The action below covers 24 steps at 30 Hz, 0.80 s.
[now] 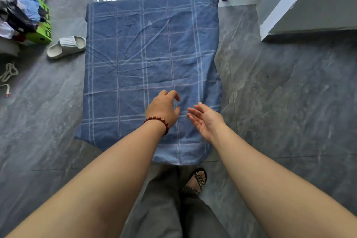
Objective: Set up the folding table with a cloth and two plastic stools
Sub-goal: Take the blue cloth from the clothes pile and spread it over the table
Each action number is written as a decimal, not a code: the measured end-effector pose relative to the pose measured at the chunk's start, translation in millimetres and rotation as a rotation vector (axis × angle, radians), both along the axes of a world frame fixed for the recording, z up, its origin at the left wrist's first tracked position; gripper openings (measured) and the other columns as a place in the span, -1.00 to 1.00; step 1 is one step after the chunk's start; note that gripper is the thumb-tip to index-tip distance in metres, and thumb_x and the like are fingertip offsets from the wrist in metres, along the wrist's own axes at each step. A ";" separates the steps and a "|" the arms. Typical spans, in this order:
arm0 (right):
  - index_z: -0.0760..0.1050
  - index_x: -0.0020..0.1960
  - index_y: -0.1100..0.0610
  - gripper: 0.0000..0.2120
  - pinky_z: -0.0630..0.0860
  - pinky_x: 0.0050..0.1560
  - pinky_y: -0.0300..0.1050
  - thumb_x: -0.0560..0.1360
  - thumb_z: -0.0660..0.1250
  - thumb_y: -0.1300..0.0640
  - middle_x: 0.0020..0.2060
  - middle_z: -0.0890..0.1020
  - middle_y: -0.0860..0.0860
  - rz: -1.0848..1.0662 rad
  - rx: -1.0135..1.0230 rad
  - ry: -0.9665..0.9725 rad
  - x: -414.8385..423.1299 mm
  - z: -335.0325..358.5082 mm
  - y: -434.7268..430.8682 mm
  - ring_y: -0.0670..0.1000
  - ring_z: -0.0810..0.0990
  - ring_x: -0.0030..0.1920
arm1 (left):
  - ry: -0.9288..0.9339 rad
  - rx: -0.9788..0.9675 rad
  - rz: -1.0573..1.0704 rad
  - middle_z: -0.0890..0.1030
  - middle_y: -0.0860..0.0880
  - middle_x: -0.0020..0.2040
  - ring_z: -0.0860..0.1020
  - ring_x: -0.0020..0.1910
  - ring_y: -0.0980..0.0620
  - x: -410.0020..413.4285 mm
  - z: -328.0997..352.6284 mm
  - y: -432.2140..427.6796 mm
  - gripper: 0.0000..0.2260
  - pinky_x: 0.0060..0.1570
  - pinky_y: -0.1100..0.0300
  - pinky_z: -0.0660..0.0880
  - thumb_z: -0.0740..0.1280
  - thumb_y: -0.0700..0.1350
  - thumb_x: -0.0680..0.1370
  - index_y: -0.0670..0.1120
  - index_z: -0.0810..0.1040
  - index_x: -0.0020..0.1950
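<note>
Though the green box (43, 34) near the cloth (150, 48) bears lettering, it is illegible.

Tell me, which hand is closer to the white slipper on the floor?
Left. The left hand is over the blue cloth, to the right of the white slipper. The right hand is even farther right, beside the left one.

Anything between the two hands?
Head view: only blue checked cloth shows in the gap between left hand and right hand; both hold nothing.
</note>
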State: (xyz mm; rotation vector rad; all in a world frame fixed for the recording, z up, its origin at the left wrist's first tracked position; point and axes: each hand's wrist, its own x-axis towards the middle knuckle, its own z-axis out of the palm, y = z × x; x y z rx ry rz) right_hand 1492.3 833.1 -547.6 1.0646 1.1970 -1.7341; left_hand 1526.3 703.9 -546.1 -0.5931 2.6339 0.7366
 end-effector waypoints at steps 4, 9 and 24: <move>0.44 -0.11 0.15 -0.87 0.52 -0.48 -0.33 0.60 0.21 0.15 -0.24 0.60 0.07 0.040 0.065 0.039 -37.2 -10.3 -5.2 0.00 0.58 -0.30 | -0.006 0.092 0.023 0.47 0.01 0.09 0.52 0.02 -0.01 -39.8 -8.9 -1.5 -0.79 0.00 0.03 0.52 0.33 -0.05 0.50 0.05 0.47 0.12; 0.40 -0.15 0.14 -0.86 0.46 -0.45 -0.34 0.59 0.20 0.23 -0.29 0.56 0.07 0.046 0.189 0.110 -94.3 -27.9 -17.0 -0.02 0.53 -0.35 | -0.048 0.219 -0.011 0.47 -0.01 0.18 0.51 0.09 0.00 -100.4 -25.2 -16.4 -0.71 0.10 0.12 0.47 0.33 -0.09 0.51 0.05 0.45 0.22; 0.52 -0.13 0.11 -0.79 0.42 -0.23 -0.26 0.44 0.22 0.38 -0.25 0.57 0.00 0.332 0.694 0.319 -184.5 -104.1 -19.0 -0.01 0.53 -0.20 | -0.085 0.297 -0.070 0.55 0.01 0.09 0.56 -0.04 0.02 -193.7 -72.5 -29.4 -0.84 0.08 0.11 0.49 0.32 -0.14 0.53 -0.01 0.53 0.11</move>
